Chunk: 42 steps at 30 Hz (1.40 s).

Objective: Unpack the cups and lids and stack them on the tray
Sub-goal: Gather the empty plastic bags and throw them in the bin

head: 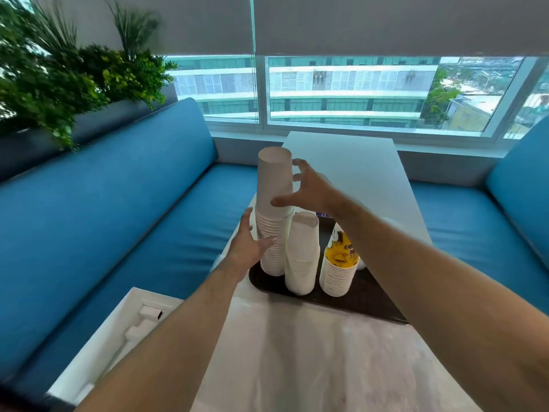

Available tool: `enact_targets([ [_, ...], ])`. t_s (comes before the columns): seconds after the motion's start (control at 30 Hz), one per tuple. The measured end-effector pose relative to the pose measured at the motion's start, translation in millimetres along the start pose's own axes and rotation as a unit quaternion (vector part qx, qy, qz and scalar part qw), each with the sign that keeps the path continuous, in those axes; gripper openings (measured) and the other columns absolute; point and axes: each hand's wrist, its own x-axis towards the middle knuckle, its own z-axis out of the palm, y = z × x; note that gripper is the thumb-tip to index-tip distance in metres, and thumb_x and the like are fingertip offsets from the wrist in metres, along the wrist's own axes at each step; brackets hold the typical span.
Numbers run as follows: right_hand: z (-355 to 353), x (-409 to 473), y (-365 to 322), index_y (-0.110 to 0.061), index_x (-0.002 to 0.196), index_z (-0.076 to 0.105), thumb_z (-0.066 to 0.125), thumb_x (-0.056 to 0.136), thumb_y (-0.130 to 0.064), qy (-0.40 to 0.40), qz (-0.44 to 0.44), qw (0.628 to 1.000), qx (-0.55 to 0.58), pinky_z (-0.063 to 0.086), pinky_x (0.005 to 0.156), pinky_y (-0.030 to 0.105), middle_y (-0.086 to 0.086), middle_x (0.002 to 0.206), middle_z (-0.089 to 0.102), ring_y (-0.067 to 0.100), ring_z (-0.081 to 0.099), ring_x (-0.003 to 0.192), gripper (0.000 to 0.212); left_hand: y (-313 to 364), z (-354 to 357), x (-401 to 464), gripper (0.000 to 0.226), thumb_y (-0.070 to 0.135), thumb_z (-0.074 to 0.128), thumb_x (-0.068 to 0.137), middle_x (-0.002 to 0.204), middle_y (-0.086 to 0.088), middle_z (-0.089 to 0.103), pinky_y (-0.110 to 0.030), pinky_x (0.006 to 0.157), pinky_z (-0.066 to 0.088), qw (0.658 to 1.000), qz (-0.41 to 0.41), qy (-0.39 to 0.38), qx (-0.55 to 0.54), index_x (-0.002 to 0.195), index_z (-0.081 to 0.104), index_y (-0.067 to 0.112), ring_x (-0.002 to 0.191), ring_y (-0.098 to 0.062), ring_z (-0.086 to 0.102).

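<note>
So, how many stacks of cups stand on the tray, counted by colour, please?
Plain white stacks: 2, the tall stack between both hands, and the shorter stack beside it.
White stack topped by a yellow printed cup: 1.
Total: 3 stacks on the dark tray.

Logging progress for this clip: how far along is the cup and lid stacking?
Done: three upside-down cup stacks stand on the dark tray: tall white stack, shorter white stack, yellow-printed stack. In hand: left hand and right hand flank the tall stack, fingers spread, no firm grip. Left: no lids visible on the tray.
</note>
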Motion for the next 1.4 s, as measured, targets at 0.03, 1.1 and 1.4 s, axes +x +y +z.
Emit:
enact_targets([
  [0.03,2.5,2.5,2.3,-0.019,0.153,0.029,0.091,0.067,-0.045,-0.007,0.0,1.0,-0.003,0.043,0.107,0.047,0.006,0.143,0.057,0.028,0.052,0.131,0.109,-0.9,0.8,3.4,0.095,0.012,0.078,0.086,0.152,-0.006,0.041,-0.058,0.106,0.046,1.0,0.001,-0.017,-0.01,0.153,0.02,0.046,0.134,-0.028,0.048],
  [1.1,-21.8,138.8,63.4,-0.021,0.148,0.041,0.095,0.064,-0.03,0.019,0.034,0.999,0.005,0.062,0.081,0.05,0.006,0.14,0.056,0.03,0.062,0.115,0.1,27.6,28.5,177.6,0.092,0.012,0.077,0.087,0.152,-0.007,0.042,-0.053,0.111,0.043,0.994,0.055,-0.084,0.052,0.153,0.017,0.035,0.136,-0.03,0.047],
  [1.4,-30.4,75.5,44.9,-0.019,0.147,0.045,0.065,0.092,-0.052,-0.006,0.067,0.995,-0.071,0.044,0.108,0.042,-0.001,0.14,0.057,0.022,0.056,0.125,0.068,-8.8,3.6,122.8,0.045,0.01,0.058,0.094,0.133,-0.015,0.054,-0.034,0.094,0.049,0.955,-0.011,-0.02,0.295,0.136,0.047,0.019,0.11,-0.028,0.058],
])
